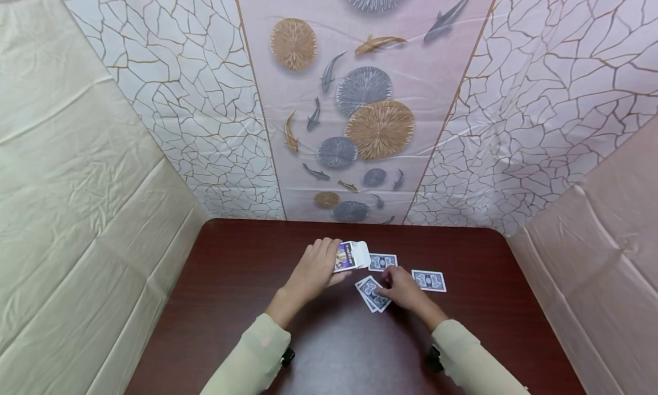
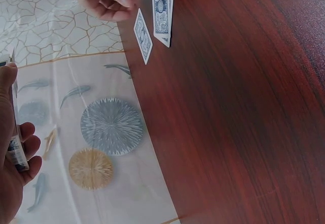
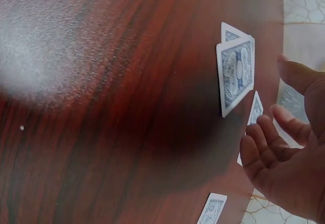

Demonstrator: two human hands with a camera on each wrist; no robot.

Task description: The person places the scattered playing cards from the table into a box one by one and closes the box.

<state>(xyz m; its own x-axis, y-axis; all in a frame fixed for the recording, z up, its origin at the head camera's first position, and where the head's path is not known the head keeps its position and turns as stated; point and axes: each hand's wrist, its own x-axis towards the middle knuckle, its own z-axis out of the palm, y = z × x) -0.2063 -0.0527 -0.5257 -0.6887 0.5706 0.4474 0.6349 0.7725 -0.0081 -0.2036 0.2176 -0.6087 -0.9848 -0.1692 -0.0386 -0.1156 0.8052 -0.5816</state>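
Note:
My left hand [image 1: 317, 263] grips a playing-card box [image 1: 345, 257] with a purple picture on its front and its white flap open toward the right. In the left wrist view, fingers curl around the box [image 2: 18, 155] at the left edge. My right hand [image 1: 403, 289] hovers over two overlapping blue-backed playing cards [image 1: 372, 295], face down on the table. The right wrist view shows this hand [image 3: 289, 148] with loosely bent fingers and nothing between them, beside the overlapping pair [image 3: 237, 74].
Another face-down card [image 1: 382, 262] lies just behind the pair, near the box flap. A further single card [image 1: 429, 281] lies to the right of my right hand. The dark red wooden table [image 1: 231, 303] meets a patterned cloth wall [image 1: 329, 201] at its back edge.

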